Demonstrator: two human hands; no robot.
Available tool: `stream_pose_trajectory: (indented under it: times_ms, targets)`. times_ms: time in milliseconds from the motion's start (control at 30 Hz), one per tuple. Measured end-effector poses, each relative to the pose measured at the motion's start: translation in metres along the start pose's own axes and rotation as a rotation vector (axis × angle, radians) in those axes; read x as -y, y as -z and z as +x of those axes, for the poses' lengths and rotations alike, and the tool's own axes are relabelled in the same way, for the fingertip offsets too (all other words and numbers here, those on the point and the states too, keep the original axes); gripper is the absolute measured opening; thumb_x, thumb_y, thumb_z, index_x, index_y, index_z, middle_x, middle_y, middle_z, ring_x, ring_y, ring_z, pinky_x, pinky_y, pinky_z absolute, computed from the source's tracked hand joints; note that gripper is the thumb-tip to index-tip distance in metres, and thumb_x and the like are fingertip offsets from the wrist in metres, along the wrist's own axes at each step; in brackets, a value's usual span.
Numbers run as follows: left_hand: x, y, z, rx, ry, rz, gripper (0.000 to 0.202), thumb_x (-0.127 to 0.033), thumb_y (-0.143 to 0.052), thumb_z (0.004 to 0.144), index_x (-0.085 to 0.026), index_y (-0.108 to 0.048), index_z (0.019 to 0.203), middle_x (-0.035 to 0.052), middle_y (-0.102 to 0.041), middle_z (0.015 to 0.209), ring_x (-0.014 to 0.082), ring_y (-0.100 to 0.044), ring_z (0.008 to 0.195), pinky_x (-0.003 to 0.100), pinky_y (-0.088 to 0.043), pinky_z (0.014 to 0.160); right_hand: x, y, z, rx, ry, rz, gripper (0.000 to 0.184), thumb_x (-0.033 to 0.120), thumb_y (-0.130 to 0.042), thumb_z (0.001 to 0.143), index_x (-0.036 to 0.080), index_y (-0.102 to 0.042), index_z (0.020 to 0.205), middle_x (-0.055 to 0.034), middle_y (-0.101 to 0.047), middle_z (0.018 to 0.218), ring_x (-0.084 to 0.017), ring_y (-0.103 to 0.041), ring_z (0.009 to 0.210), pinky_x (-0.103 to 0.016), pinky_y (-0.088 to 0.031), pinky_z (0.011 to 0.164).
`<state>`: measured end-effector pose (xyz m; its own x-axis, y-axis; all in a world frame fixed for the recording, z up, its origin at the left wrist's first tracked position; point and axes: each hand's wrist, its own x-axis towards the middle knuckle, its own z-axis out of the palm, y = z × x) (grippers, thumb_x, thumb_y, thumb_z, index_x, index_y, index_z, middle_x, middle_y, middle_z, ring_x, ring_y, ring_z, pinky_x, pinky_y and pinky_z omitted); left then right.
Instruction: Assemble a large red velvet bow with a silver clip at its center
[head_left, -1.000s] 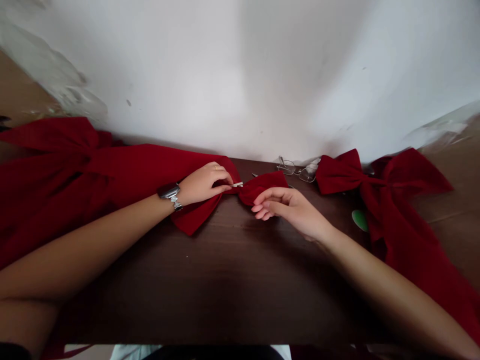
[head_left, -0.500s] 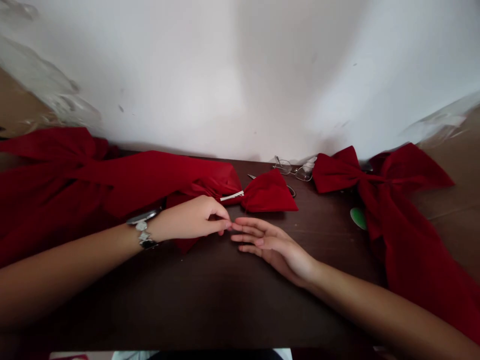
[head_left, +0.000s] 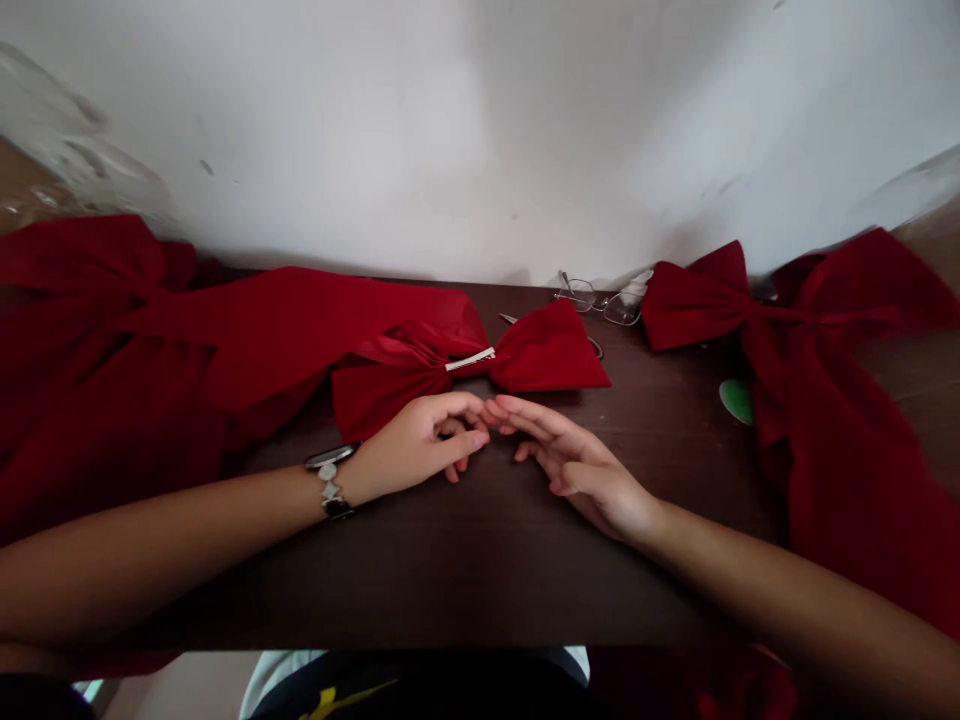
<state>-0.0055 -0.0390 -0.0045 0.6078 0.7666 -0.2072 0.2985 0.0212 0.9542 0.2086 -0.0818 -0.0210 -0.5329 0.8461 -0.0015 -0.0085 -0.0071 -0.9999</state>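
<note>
A small red fabric bow [head_left: 551, 355] lies on the dark wooden table [head_left: 465, 560], pinched at its middle by a silver clip [head_left: 469, 360]. My left hand [head_left: 416, 448], a watch on its wrist, rests just in front of the bow. Its fingers are curled into a pinch, and what they hold, if anything, is hidden. My right hand [head_left: 581, 465] lies beside it with fingers loosely stretched and arched on the table. The fingertips of both hands touch. Neither hand touches the bow.
A large red bow [head_left: 720, 300] with long tails lies at the right, more red fabric [head_left: 112, 340] at the left. Glasses [head_left: 596, 298] sit by the white wall, scissors [head_left: 594, 346] behind the small bow, a green thing [head_left: 736, 398] near the right bow.
Both hands let go of the small bow and drew back toward me. They met fingertip to fingertip on the table. The bow now lies spread flat.
</note>
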Motion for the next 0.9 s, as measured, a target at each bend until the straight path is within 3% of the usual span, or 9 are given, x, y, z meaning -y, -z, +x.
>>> stream_pose_trajectory:
  times_ms: [200,400,567,633,733,833,900]
  targets:
    - [0.002,0.003,0.006,0.086,0.001,-0.033,0.032,-0.033,-0.062,0.081,-0.013,-0.063,0.107,0.0106,-0.068,0.104,0.0079,-0.061,0.060,0.020,-0.054,0.053,-0.003,0.004,0.002,0.014,0.028,-0.233,0.095,0.003,-0.036,0.050,0.026,-0.026,0.142,-0.0045,-0.030,0.152,-0.020,-0.036,0.135,-0.034,-0.045,0.086]
    - [0.004,-0.004,0.003,0.046,-0.012,0.102,0.025,-0.035,-0.063,0.080,-0.012,-0.067,0.089,0.0047,-0.069,0.076,0.0056,-0.054,0.048,0.016,-0.047,0.045,-0.004,0.003,0.004,0.001,0.034,-0.270,0.095,0.004,-0.036,0.052,0.027,-0.023,0.143,-0.0034,-0.027,0.154,-0.019,-0.047,0.119,-0.031,-0.046,0.078]
    - [0.001,-0.008,0.000,0.033,-0.043,0.175,0.022,-0.034,-0.057,0.083,-0.013,-0.063,0.089,0.0042,-0.068,0.079,0.0079,-0.056,0.053,0.016,-0.044,0.043,-0.001,0.001,0.005,0.015,0.093,-0.307,0.089,0.005,-0.037,0.057,0.027,-0.023,0.142,-0.0056,-0.029,0.152,-0.018,-0.051,0.109,-0.031,-0.048,0.074]
    - [0.002,-0.005,0.001,0.028,-0.110,0.254,0.019,-0.032,-0.055,0.084,-0.014,-0.062,0.086,0.0041,-0.068,0.080,0.0100,-0.059,0.061,0.019,-0.047,0.051,0.000,0.000,0.005,0.013,0.060,-0.301,0.081,0.006,-0.039,0.062,0.025,-0.028,0.140,-0.0085,-0.038,0.146,-0.018,-0.052,0.105,-0.030,-0.048,0.074]
    - [0.006,0.006,0.007,-0.032,-0.271,0.439,0.016,-0.028,-0.053,0.085,-0.016,-0.062,0.083,0.0046,-0.068,0.087,0.0139,-0.062,0.078,0.027,-0.051,0.073,-0.001,-0.001,0.005,-0.033,0.053,-0.268,0.064,0.008,-0.042,0.069,0.021,-0.040,0.132,-0.0103,-0.051,0.128,-0.018,-0.052,0.101,-0.030,-0.048,0.075]
    - [0.012,0.022,0.018,-0.096,-0.417,0.610,0.013,-0.026,-0.053,0.085,-0.018,-0.064,0.084,0.0057,-0.068,0.096,0.0202,-0.056,0.106,0.035,-0.044,0.095,-0.004,0.000,0.008,-0.127,0.087,-0.215,0.049,0.008,-0.042,0.069,0.020,-0.049,0.115,-0.0101,-0.052,0.121,-0.018,-0.050,0.100,-0.030,-0.046,0.075]
    - [0.015,0.032,0.028,-0.126,-0.442,0.652,0.013,-0.026,-0.053,0.085,-0.018,-0.063,0.082,0.0058,-0.068,0.100,0.0210,-0.053,0.113,0.037,-0.041,0.099,-0.006,0.002,0.011,-0.163,0.090,-0.184,0.045,0.007,-0.042,0.068,0.020,-0.050,0.110,-0.0097,-0.051,0.119,-0.018,-0.050,0.099,-0.029,-0.046,0.073]
